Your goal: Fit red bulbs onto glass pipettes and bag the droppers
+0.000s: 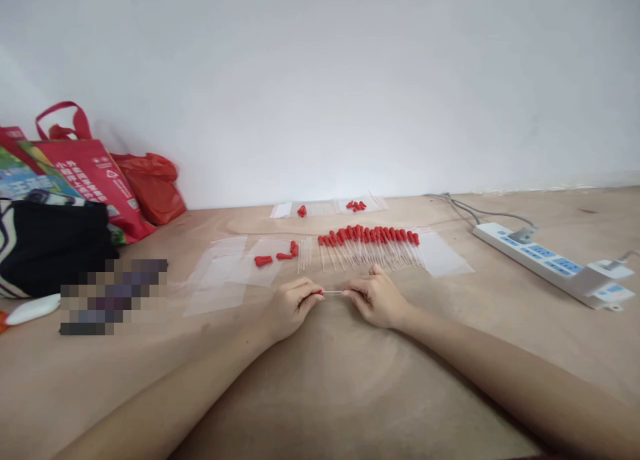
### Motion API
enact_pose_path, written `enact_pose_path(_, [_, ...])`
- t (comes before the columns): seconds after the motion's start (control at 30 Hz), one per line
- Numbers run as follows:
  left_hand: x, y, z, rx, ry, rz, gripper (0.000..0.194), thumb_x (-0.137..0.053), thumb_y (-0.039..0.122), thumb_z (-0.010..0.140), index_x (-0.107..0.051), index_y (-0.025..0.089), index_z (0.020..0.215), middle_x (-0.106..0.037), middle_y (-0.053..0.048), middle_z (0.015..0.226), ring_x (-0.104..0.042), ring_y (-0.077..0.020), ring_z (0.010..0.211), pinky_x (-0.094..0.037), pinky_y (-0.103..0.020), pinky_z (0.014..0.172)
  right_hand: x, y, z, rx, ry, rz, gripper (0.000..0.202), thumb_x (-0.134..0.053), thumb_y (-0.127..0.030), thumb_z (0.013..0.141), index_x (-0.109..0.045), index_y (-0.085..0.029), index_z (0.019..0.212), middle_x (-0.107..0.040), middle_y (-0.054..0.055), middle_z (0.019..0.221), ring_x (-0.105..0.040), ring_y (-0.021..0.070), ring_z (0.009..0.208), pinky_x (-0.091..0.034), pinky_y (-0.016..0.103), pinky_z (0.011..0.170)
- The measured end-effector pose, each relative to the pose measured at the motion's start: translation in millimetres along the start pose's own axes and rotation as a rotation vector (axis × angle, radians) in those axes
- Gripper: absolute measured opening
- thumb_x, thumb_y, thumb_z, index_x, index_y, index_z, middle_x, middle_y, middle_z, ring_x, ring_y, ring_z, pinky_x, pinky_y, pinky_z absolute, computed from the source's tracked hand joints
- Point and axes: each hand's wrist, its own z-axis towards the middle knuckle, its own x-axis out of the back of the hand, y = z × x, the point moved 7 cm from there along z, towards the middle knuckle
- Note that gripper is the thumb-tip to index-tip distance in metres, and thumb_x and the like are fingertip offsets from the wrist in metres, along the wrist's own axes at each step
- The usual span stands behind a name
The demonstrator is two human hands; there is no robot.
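Note:
Between my hands, low over the table, a thin clear tube (pixel 333 293) lies level. My left hand (pixel 295 307) pinches a small red rubber bulb (pixel 319 291) at the tube's left end. The tube's right end is in the fingertips of my right hand (pixel 376 299). Just beyond, several droppers (pixel 370 237) with red bulbs lie side by side, bulbs toward the wall. Left of them are a few bare clear tubes (pixel 305 255) and loose red bulbs (pixel 263 261) on a clear plastic bag (pixel 255 273).
More bags with red bulbs (pixel 357 206) lie near the wall. A white power strip (pixel 540 257) with plugs and grey cables is at the right. Red shopping bags (pixel 100 180), a black bag (pixel 55 243), a white-handled item (pixel 34 309) and a pixelated object (pixel 117 297) are at the left.

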Motion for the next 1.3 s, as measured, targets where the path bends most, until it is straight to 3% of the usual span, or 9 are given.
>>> enact_pose_path(0.2, [-5.3,4,1,-0.003,-0.111,0.023,0.019,-0.041,0.019,0.085,-0.059,0.015,0.080,-0.059,-0.003,0.073,-0.055,-0.0128,0.067,-0.043,-0.023,0.063,9,-7,0,0.211,0.138,-0.228,0.020,-0.040,-0.017,0.079,-0.059,-0.018,0.072,-0.057,-0.002,0.061,-0.031,0.0075,0.048,-0.016,0.030,0.064])
enact_pose_path(0.33, [-6.6,3,1,-0.003,-0.111,0.033,0.018,-0.042,0.019,0.084,-0.059,0.015,0.080,-0.059,-0.003,0.073,-0.055,-0.0127,0.068,-0.043,-0.023,0.063,11,-14,-3,0.296,0.210,-0.331,0.021,-0.039,-0.009,0.072,-0.058,-0.017,0.066,-0.054,-0.002,0.057,-0.026,0.0073,0.047,-0.015,0.031,0.064])
enact_pose_path(0.5, [-6.3,6,0,-0.038,-0.072,0.075,0.018,-0.042,0.021,0.084,-0.058,0.015,0.079,-0.058,-0.004,0.071,-0.053,-0.0129,0.065,-0.042,-0.024,0.061,10,-16,-3,0.229,0.186,-0.246,0.020,-0.040,-0.016,0.077,-0.057,-0.017,0.067,-0.055,-0.001,0.059,-0.029,0.0079,0.048,-0.016,0.031,0.063])
enact_pose_path(0.7, [-5.2,13,0,-0.077,-0.072,0.093,0.018,-0.041,0.022,0.084,-0.055,0.014,0.077,-0.056,-0.004,0.071,-0.051,-0.0137,0.065,-0.041,-0.025,0.060,3,-8,2,0.083,0.042,-0.080,0.020,-0.040,-0.020,0.081,-0.058,-0.017,0.071,-0.060,-0.001,0.065,-0.039,0.0085,0.053,-0.018,0.029,0.065])
enact_pose_path(1.0, [-9.0,14,-1,-0.121,-0.086,0.097,0.016,-0.041,0.021,0.084,-0.053,0.014,0.078,-0.055,-0.005,0.072,-0.051,-0.0146,0.067,-0.041,-0.026,0.061,-3,-7,14,-0.134,-0.138,0.111,0.026,-0.043,-0.021,0.081,-0.058,-0.017,0.060,-0.059,-0.002,0.055,-0.046,0.0083,0.052,-0.022,0.026,0.065])
enact_pose_path(1.17, [-9.2,14,-1,-0.112,-0.107,0.120,0.017,-0.040,0.021,0.085,-0.054,0.014,0.080,-0.056,-0.005,0.074,-0.052,-0.0151,0.069,-0.042,-0.027,0.063,-6,-8,13,-0.148,-0.132,0.111,0.027,-0.041,-0.022,0.083,-0.059,-0.018,0.063,-0.061,-0.002,0.058,-0.048,0.0087,0.053,-0.022,0.026,0.066])
enact_pose_path(1.3, [-6.4,14,2,-0.112,-0.094,0.133,0.017,-0.040,0.022,0.086,-0.055,0.015,0.082,-0.056,-0.005,0.076,-0.052,-0.0151,0.070,-0.043,-0.027,0.064,-1,-15,12,-0.014,-0.102,-0.040,0.026,-0.038,-0.024,0.085,-0.058,-0.016,0.069,-0.061,0.001,0.062,-0.048,0.0098,0.055,-0.021,0.027,0.064])
